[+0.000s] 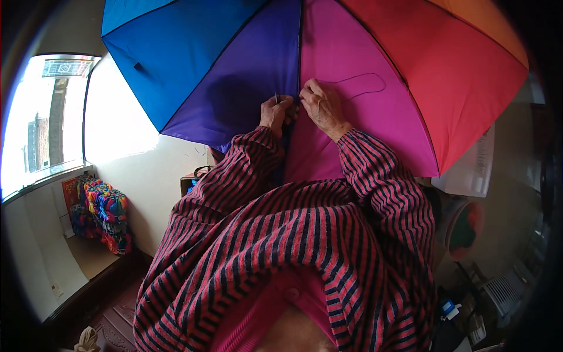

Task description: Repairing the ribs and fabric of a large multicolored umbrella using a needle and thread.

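An opened umbrella (363,129) with blue, purple, pink, red and orange panels spreads before me, its canopy over my lap. At the dark seam between the purple and pink panels both hands meet. My left hand (273,114) is closed, and a thin pale pointed thing like a needle (276,98) stands up from its fingertips. My right hand (321,107) pinches at the seam from the pink side; its fingertips hide what lies between them. A dark thread (382,80) lies in a long loop across the pink panel and passes by my right hand.
Bundles of multicoloured knitted yarn (105,202) sit on the left below a bright window (50,111). To the right are a white container (469,167), a round tub with a red and green picture (465,230) and a grey slatted object (504,292).
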Demonstrator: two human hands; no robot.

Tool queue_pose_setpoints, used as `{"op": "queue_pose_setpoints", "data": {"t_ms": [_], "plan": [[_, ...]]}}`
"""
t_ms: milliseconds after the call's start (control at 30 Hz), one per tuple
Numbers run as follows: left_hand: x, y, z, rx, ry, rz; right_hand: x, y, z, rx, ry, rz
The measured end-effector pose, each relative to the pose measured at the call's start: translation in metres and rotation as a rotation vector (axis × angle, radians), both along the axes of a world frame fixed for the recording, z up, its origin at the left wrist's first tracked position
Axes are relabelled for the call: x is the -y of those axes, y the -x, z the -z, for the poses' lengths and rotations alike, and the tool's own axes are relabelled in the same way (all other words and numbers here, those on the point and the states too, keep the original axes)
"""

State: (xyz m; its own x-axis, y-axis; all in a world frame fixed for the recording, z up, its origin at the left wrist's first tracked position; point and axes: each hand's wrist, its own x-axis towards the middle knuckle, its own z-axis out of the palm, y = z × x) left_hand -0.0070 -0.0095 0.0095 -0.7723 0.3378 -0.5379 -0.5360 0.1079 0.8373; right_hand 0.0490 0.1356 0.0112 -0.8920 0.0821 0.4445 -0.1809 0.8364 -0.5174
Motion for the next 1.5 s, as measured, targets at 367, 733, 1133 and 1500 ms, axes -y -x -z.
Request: {"op": "queue_pose_setpoints", "data": {"t_ms": [367, 733, 1133, 1500], "plan": [[0.005, -0.003, 0.009, -0.042, 0.0, -0.079, -0.151, -0.041, -0.068, 0.118, 0.356, 0.16], [-0.008, -0.007, 0.001, -0.286, 0.268, -0.02, -0.184, -0.045, -0.12, -0.527, 0.329, 0.673], [-0.012, -0.01, -0.007, -0.144, 0.016, -0.093, 0.012, -0.004, -0.016, 0.211, -0.142, 0.232], [-0.012, -0.008, 0.002, -0.156, -0.017, -0.078, 0.01, 0.0, -0.016, 0.267, -0.123, 0.142]]}}
